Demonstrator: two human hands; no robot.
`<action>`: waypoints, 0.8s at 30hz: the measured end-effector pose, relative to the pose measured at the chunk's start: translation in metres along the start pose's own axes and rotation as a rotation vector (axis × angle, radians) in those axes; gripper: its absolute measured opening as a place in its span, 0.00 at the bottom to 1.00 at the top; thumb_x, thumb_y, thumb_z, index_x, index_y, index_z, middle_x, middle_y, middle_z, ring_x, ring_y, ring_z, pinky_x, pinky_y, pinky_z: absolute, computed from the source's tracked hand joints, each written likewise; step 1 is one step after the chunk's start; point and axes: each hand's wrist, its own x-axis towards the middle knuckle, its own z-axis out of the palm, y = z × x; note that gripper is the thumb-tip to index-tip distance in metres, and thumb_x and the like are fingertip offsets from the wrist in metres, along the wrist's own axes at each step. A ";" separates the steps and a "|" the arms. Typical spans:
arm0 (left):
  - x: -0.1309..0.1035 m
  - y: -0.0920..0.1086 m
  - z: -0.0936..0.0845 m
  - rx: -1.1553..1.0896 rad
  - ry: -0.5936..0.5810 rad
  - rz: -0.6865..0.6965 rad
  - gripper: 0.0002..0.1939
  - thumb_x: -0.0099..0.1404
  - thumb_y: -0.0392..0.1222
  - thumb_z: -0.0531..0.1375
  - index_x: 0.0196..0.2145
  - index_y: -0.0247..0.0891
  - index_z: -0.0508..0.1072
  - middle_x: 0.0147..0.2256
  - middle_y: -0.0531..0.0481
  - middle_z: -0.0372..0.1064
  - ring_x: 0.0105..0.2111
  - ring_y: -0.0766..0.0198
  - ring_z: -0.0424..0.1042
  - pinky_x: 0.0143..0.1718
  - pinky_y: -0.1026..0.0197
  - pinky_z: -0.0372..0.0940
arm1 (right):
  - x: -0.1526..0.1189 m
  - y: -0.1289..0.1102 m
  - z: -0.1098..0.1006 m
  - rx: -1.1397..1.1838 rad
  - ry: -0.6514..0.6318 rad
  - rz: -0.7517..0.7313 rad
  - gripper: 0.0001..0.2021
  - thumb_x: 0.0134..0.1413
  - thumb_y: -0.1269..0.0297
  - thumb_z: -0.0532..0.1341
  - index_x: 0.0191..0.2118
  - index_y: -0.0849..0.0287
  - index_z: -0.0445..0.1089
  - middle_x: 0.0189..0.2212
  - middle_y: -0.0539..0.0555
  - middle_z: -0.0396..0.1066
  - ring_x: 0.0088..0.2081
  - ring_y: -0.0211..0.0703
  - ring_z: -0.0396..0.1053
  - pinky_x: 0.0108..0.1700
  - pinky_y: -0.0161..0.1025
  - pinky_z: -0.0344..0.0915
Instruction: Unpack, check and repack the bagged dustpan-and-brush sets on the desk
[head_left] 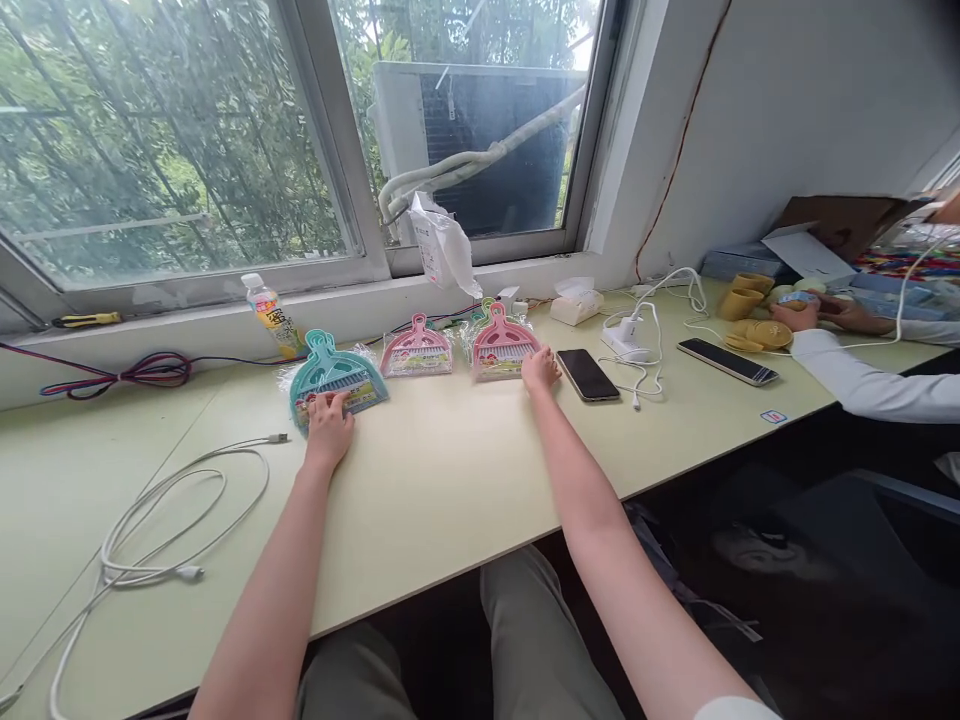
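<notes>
1. Teal dustpan set (335, 372) in clear wrapping lies near the far edge of the tabletop (450, 480), left of the middle, handle pointing toward the window
2. Left hand (328, 427) rests flat on the near edge of that teal dustpan set, fingers spread on the wrapping; it presses rather than grips, palm down
3. Pink dustpan set (499, 343), also wrapped, lies further right along the same far edge, with its handle toward the window
4. Right hand (540, 368) touches the near right corner of this pink dustpan set, fingers loosely curled on the wrapping; whether it pinches the wrap I cannot tell
5. Between the two lies a second pink set (417, 349), untouched by either hand
6. Plastic bottle (271, 314) with a yellow label stands just behind the teal one, by the window sill
7. Dark phone (587, 375) lies face up just right of the right hand, and a white charger (626, 338) with its cable sits beyond it
8. Long white cable (161, 515) loops over the left part of the tabletop, near the front edge
9. Another phone (727, 361) lies toward the right end, near a co-worker's hand (797, 314) in a white sleeve, which rests by yellow cups (742, 296) and lids
10. White tissue pack (575, 301) sits at the far edge, behind the dark phone
</notes>
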 end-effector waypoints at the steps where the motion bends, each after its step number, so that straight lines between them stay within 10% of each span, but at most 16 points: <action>1: -0.001 0.001 0.000 0.010 -0.007 -0.002 0.25 0.63 0.39 0.52 0.57 0.33 0.69 0.53 0.33 0.60 0.57 0.41 0.59 0.60 0.43 0.59 | 0.004 0.005 -0.001 -0.008 -0.011 0.029 0.22 0.61 0.70 0.52 0.60 0.63 0.61 0.58 0.70 0.65 0.61 0.59 0.60 0.60 0.59 0.53; 24: -0.011 0.033 -0.018 0.006 -0.014 0.184 0.18 0.64 0.35 0.51 0.49 0.37 0.74 0.58 0.37 0.63 0.61 0.45 0.61 0.67 0.43 0.47 | -0.001 0.014 -0.015 0.201 0.039 0.092 0.19 0.58 0.74 0.54 0.51 0.62 0.76 0.49 0.65 0.76 0.51 0.52 0.73 0.51 0.44 0.67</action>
